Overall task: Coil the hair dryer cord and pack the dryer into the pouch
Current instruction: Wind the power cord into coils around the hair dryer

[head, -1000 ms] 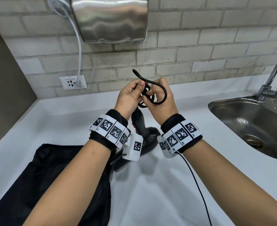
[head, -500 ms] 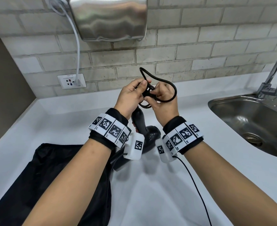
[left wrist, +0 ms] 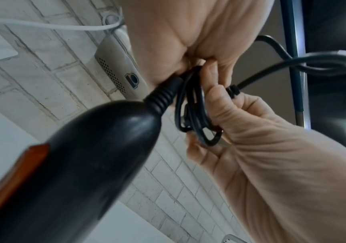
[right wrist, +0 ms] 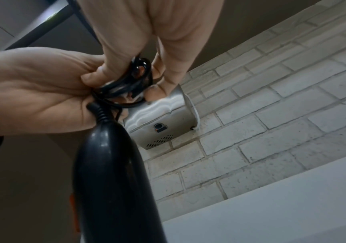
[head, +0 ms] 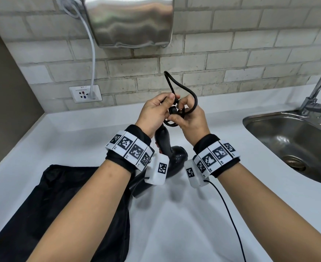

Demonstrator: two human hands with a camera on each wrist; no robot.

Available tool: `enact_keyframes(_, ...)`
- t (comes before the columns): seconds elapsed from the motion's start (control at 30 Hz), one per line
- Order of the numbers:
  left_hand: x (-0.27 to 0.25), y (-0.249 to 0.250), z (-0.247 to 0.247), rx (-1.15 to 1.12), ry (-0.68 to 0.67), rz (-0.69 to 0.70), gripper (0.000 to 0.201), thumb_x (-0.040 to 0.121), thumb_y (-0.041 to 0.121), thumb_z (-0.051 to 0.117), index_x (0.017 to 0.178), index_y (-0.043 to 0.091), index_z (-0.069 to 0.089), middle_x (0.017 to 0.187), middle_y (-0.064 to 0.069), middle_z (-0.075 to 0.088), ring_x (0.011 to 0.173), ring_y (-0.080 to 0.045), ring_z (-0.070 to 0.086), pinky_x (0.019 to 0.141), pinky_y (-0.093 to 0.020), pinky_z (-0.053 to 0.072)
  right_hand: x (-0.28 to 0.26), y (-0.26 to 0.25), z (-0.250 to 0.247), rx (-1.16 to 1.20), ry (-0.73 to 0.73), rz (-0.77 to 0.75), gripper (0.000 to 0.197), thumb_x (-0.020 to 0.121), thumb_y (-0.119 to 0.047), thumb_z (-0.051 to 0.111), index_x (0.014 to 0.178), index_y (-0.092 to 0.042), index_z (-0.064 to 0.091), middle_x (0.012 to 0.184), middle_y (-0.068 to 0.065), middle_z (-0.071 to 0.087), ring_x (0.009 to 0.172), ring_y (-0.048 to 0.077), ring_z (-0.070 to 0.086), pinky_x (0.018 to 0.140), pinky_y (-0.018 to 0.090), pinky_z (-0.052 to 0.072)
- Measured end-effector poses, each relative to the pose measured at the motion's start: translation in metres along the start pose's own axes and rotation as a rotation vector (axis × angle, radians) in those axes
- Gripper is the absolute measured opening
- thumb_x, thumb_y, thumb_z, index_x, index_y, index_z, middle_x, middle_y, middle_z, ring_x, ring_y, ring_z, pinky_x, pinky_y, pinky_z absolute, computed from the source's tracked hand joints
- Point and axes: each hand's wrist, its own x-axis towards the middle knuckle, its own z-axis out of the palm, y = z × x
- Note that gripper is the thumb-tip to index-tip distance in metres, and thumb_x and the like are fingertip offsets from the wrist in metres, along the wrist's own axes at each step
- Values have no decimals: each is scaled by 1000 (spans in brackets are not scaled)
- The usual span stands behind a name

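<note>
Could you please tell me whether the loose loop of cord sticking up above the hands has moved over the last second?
Yes. The cord loop now stands taller against the brick wall, its top further above the countertop's back edge.

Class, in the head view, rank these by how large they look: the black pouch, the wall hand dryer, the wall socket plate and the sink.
1. black pouch, partly hidden by the left arm and nearest the camera
2. wall hand dryer and sink: both cut off by the frame, too alike to rank
3. wall socket plate, clearly smallest
</note>
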Motion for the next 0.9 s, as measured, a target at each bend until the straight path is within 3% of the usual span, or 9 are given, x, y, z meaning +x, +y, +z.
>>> enact_keyframes(0.1, -1, 1, 1, -31, -37, -19, 19, 96, 16, 42, 90, 13, 61, 86, -3, 60, 73, -8, 58, 57, -13, 49, 1, -1, -3, -45, -1, -39, 40, 68, -11, 69, 68, -43, 46, 68, -7, 41, 65, 0, 49, 62, 21, 41)
enact_keyframes(0.23, -4, 5, 4, -42, -48, -15, 19, 97, 13, 41, 89, 10, 58, 77, -3, 57, 48, 3, 55, 47, -7, 40, 1, -1, -2, -52, 18, -62, 40, 73, -3, 59, 69, -34, 34, 68, -5, 42, 64, 16, 43, 62, 37, 43)
enact_keyframes(0.3, -5, 5, 6, -9, -50, -10, 18, 96, 15, 42, 91, 9, 58, 79, -3, 54, 39, 2, 45, 42, -6, 32, 1, -2, -1, -61, 66, -36, 42, 78, 6, 54, 81, -33, 41, 71, -7, 47, 60, 8, 51, 60, 29, 49)
enact_keyframes(0.4, -5, 4, 8, -1, -54, -5, 20, 97, 15, 41, 90, 11, 60, 83, 0, 56, 35, 0, 34, 40, -7, 27, 2, 6, 0, -70, 180, -44, 35, 81, 6, 52, 113, -7, 45, 85, -9, 48, 73, -1, 54, 68, 15, 48)
enact_keyframes(0.53, -5, 4, 6, -12, -41, 14, 20, 98, 16, 39, 89, 13, 57, 77, -3, 49, 36, 0, 31, 40, -9, 26, 3, 14, -1, -62, 88, -108, 31, 79, 4, 49, 107, -8, 53, 99, -2, 52, 92, -12, 51, 86, 7, 41)
enact_keyframes(0.67, -5, 7, 5, -24, -43, 18, 24, 99, 12, 34, 86, 13, 54, 72, -4, 49, 37, 2, 40, 38, -8, 25, 6, 8, -4, 42, -61, -34, 23, 78, -2, 46, 88, -23, 42, 77, -11, 49, 68, -8, 50, 69, 12, 42)
enact_keyframes(0.77, -4, 7, 4, -46, -45, 0, 25, 99, 15, 35, 87, 17, 57, 74, -2, 52, 38, 1, 37, 39, -8, 27, 0, 4, -8, 41, -143, 18, 18, 77, -16, 50, 94, -20, 44, 80, -7, 47, 68, -3, 47, 70, 16, 42)
enact_keyframes(0.83, -3, 6, 0, -53, -63, -15, 25, 99, 18, 35, 95, 19, 60, 72, -1, 52, 37, -2, 27, 41, -10, 21, -6, 6, -15, -74, -211, -5, 29, 77, -23, 56, 101, -13, 46, 80, -8, 47, 71, 4, 45, 72, 14, 40)
enact_keyframes(0.9, -3, 7, -2, -61, -57, -15, 25, 99, 16, 33, 102, 16, 59, 72, -3, 50, 36, 0, 28, 43, -12, 19, -12, 15, -24, -313, -324, -20, 26, 77, -31, 56, 97, -21, 42, 76, -14, 44, 75, 9, 44, 68, 13, 37)
